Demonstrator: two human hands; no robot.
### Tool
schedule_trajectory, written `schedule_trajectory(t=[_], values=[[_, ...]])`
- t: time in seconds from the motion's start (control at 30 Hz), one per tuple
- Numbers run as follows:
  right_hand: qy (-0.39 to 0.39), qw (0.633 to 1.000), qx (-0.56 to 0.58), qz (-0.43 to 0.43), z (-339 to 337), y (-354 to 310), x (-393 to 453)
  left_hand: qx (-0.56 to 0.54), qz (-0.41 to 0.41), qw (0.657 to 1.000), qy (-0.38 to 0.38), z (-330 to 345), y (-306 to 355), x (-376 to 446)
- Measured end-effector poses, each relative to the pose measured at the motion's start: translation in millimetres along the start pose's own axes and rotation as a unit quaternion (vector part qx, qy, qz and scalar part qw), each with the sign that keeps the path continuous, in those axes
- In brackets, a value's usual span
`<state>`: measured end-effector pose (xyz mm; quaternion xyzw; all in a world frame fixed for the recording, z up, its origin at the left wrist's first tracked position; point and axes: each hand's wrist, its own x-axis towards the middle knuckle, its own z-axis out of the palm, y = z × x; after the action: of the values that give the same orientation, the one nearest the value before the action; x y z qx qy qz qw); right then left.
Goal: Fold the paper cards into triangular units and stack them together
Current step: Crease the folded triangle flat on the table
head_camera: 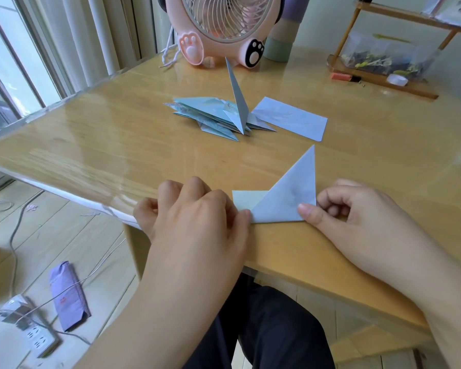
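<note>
Card (pixel 285 201) flat near front edge of table (pixel 117 145), half folded: right part turned up into a triangle, tip pointing away, pale strip still exposed on left side. Left hand (pixel 194 217) knuckles up, fingers curled, fingertips pressing down on left end of card at the fold line. Right hand (pixel 357 211) loosely curled, thumb on lower right corner of triangle, index tip at same corner; looks like a pinch, underside contact hidden. Pile (pixel 213 118) of folded units mid-table, well apart from card, one unit standing upright with point up. Flat unfolded sheet (pixel 290 119) just right of pile, touching or overlapping its edge, can't tell which. Pink fan (pixel 224 27) at far edge behind pile. Wooden rack (pixel 383 59) with clear box far right, tape roll (pixel 397 79) at its base. On floor left: purple pack (pixel 67 296), power strip (pixel 37 339), cables.
</note>
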<state>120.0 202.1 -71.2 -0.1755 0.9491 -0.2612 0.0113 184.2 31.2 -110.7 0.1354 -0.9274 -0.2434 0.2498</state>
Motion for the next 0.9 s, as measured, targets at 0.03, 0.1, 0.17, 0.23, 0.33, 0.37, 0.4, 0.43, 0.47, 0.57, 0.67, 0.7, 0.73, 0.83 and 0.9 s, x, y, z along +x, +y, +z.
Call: schedule_trajectory(t=[0.03, 0.1, 0.17, 0.23, 0.33, 0.37, 0.4, 0.43, 0.47, 0.57, 0.67, 0.7, 0.73, 0.83, 0.9], values=[[0.003, 1.000, -0.005, 0.011, 0, -1, 0, 0.003, -0.007, 1.000, 0.000, 0, 1, 0], [0.011, 0.999, -0.012, 0.027, 1, -3, 1, 0.009, -0.022, 1.000, 0.003, 2, 2, 0], [0.016, 0.999, -0.021, 0.042, 2, -4, 2, 0.010, -0.030, 0.999, 0.010, 5, 2, -1], [0.016, 0.998, -0.034, 0.054, 1, -5, 4, -0.002, -0.029, 0.999, 0.016, 4, 1, -2], [0.007, 0.997, -0.073, 0.031, -4, -8, 7, -0.028, -0.035, 0.999, 0.006, 4, -1, -4], [-0.002, 0.996, -0.090, -0.010, -7, -11, 9, -0.030, -0.034, 0.999, 0.005, 4, 0, -4], [-0.019, 0.991, -0.110, -0.073, -9, -17, 12, -0.030, -0.031, 0.999, 0.004, 4, 0, -4], [-0.042, 0.980, -0.132, -0.140, -9, -22, 18, -0.030, -0.030, 0.999, 0.003, 5, 0, -4], [-0.070, 0.966, -0.157, -0.192, -8, -28, 23, -0.034, -0.031, 0.999, 0.003, 5, 0, -4], [-0.151, 0.945, -0.164, -0.240, -1, -37, 37, -0.066, -0.021, 0.997, 0.019, 5, -5, -10], [-0.211, 0.943, -0.112, -0.233, 1, -33, 45, -0.118, -0.006, 0.992, 0.034, 2, -16, -18], [-0.222, 0.942, -0.100, -0.230, 1, -31, 46, -0.136, -0.003, 0.990, 0.041, 0, -18, -21], [-0.225, 0.942, -0.093, -0.231, 1, -30, 46, -0.152, 0.001, 0.987, 0.051, -2, -20, -22], [-0.213, 0.941, -0.093, -0.248, 5, -27, 44, -0.167, 0.062, 0.981, 0.080, -8, -27, -29], [-0.199, 0.939, -0.101, -0.261, 6, -26, 43, -0.144, 0.131, 0.979, 0.063, -8, -32, -34]])
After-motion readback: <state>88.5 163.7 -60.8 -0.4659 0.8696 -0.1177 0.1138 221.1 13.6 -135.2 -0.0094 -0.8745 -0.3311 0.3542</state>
